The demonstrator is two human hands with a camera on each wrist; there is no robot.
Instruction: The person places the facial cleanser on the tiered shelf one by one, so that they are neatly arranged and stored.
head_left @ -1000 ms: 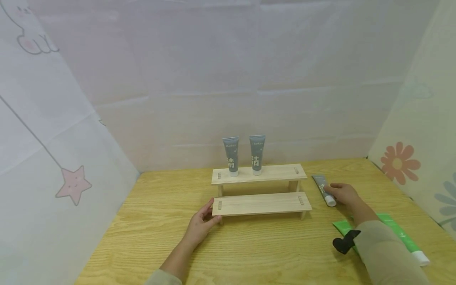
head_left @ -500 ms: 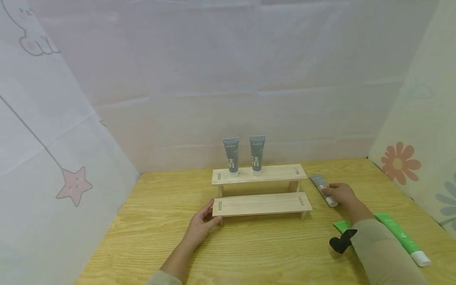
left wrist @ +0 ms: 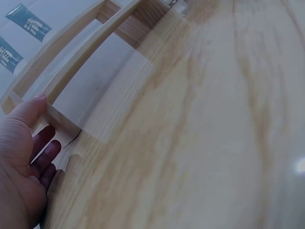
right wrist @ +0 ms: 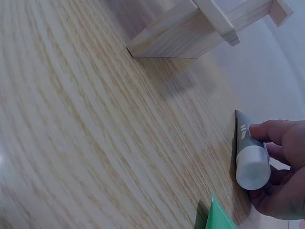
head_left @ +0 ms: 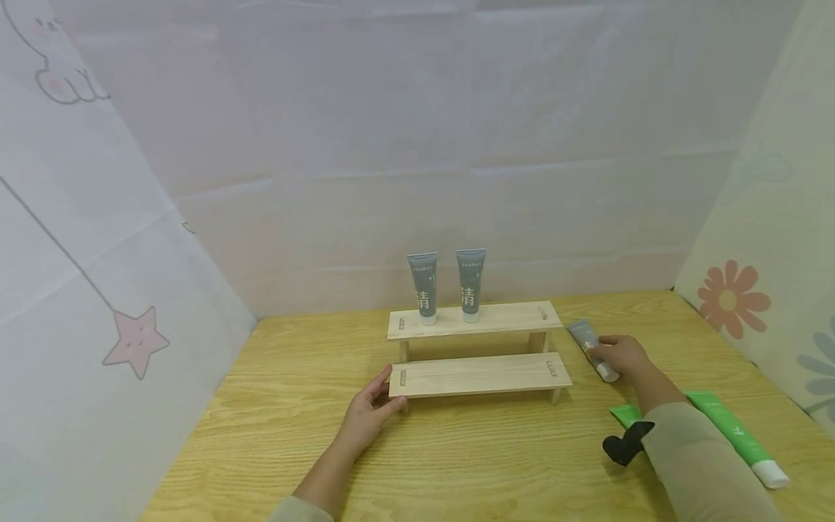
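My left hand [head_left: 365, 417] grips the left end of the low wooden two-step rack [head_left: 479, 375], thumb at its front edge. In the left wrist view the thumb lies against the end of the board, with the other fingers loosely bent below. At the right, my right hand [head_left: 625, 355] pinches a grey squeeze tube [head_left: 585, 336] with a white cap, lying slanted close over the table. The right wrist view shows the tube's white cap [right wrist: 253, 168] toward the camera, thumb and fingers on its sides. Two matching grey tubes [head_left: 425, 284] stand cap-down on the upper step.
Two green squeeze tubes lie at the right: one green tube [head_left: 733, 433] beside the right sleeve, another green tube [head_left: 627, 415] partly hidden under the forearm. A black strap end [head_left: 628, 443] hangs from that sleeve. Fabric walls enclose the wooden table [head_left: 496, 464].
My right hand and the grey tube have shifted slightly left, the tube turning a little. My left hand and the rack have stayed in place.
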